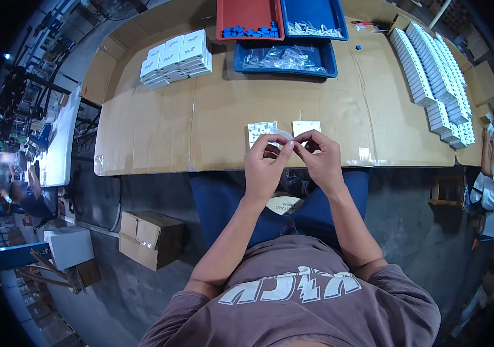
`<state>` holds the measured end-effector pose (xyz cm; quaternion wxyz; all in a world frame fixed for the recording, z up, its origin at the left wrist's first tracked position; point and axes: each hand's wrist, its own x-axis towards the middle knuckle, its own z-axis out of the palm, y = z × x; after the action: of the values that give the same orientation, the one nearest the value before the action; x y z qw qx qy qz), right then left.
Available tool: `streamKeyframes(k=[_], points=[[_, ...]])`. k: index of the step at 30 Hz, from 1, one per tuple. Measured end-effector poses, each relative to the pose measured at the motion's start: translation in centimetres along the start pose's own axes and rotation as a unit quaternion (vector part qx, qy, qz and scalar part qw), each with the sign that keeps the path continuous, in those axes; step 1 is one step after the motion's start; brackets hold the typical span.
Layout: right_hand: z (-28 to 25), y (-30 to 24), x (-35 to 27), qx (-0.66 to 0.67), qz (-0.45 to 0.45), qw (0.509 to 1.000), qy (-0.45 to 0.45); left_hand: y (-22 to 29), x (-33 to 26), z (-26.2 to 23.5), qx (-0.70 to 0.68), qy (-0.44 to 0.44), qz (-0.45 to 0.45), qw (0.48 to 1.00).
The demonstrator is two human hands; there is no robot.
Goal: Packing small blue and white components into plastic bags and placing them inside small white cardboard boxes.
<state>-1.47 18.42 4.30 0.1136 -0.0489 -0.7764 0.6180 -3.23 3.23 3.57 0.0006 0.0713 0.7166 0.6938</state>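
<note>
Both hands meet just above the table's near edge, thumbs and fingertips pinched together. Between them is a small, thin whitish piece (280, 134), whose kind I cannot make out. My left hand (264, 168) grips it from one side, and my right hand (323, 161) closes on its other end. Behind the left fingers lies an open white case part (256, 128) with small pieces in it, partly hidden. A flat white square panel (307, 125) rests beyond the right fingers, its near part covered by them.
A red tray (251, 11) of blue parts, a blue tray (314, 8) of pale parts and another blue tray (284, 73) of clear bags stand at the back. Stacked white boxes (176, 55) sit left; long rows of white units (432, 69) line the right.
</note>
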Motion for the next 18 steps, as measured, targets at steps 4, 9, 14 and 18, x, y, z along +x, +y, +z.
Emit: streamKeyframes(k=[4, 9, 14, 18], points=[[-0.3, -0.2, -0.1, -0.029, -0.027, 0.999, -0.016, 0.5, -0.2, -0.1, -0.004, -0.018, -0.053, 0.998], [-0.5, -0.1, -0.2, -0.035, -0.016, 0.998, -0.052, -0.1, -0.3, -0.2, 0.025, -0.001, -0.022, 0.999], [-0.7, 1.1, 0.0, 0.030, 0.066, 0.993, -0.092, -0.1, -0.3, -0.1, 0.052, 0.000, -0.028, 0.998], [-0.6, 1.9, 0.5, 0.058, 0.066, 0.991, -0.102, -1.2, -0.2, -0.2, 0.151, 0.041, 0.119, 0.981]])
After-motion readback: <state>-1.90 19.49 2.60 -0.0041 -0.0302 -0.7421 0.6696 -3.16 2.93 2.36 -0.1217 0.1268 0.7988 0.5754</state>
